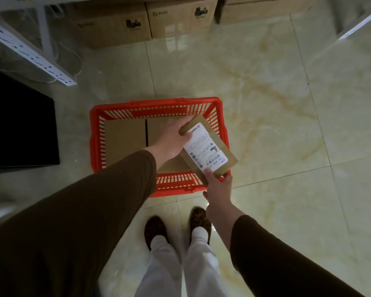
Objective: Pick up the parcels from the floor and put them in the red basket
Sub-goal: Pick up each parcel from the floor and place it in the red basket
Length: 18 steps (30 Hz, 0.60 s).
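Glossy cream marble-look tile floor [266, 86], grout lines running diag. Sitting on it: red basket [94, 133] at centre – cardboard boxes [146, 24] in a row along the far edge, one marked PICO. Black panel [19, 125] at left, white cable [77, 67] looped nr the shelf leg, and leopard-print shoes [154, 228] w/ white trousers at the near side.

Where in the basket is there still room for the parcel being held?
The red basket already holds two flat boxes side by side covering nearly its whole bottom, so no bare bottom shows. The labelled parcel, held by the left hand and right hand, can only go on top of them.
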Available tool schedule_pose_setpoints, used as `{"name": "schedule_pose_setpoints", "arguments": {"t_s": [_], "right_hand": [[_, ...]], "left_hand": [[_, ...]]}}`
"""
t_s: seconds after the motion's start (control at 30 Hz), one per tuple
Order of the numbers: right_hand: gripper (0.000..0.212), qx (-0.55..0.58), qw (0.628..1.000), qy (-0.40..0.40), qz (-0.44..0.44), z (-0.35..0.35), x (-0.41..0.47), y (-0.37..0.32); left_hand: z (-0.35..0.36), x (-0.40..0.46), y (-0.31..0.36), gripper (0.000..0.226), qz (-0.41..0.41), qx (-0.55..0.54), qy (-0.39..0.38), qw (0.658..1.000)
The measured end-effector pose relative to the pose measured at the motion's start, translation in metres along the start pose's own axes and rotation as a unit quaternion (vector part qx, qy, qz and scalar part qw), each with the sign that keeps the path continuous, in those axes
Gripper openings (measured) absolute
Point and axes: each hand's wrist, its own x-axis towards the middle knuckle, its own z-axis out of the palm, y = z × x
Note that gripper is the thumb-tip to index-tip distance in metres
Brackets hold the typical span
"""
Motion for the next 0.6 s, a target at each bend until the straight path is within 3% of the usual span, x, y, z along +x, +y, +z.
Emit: {"name": "schedule_pose_setpoints", "arguments": {"t_s": [0.2,0.37,0.6], "right_hand": [[0.053,0.025,0.999,-0.005,0.045,0.012,0.012,0.004],[0.044,0.057,0.993,-0.012,0.099,0.025,0.013,0.003],[0.043,0.059,0.996,0.029,0.065,0.023,0.021,-0.004]], "left_hand": [[0.008,0.026,-0.002,0.036,0.031,0.012,-0.005,0.999],[0.012,0.041,0.007,0.034,0.075,0.043,0.001,0.996],[0.018,0.048,0.010,0.032,0.092,0.011,0.005,0.996]]}}
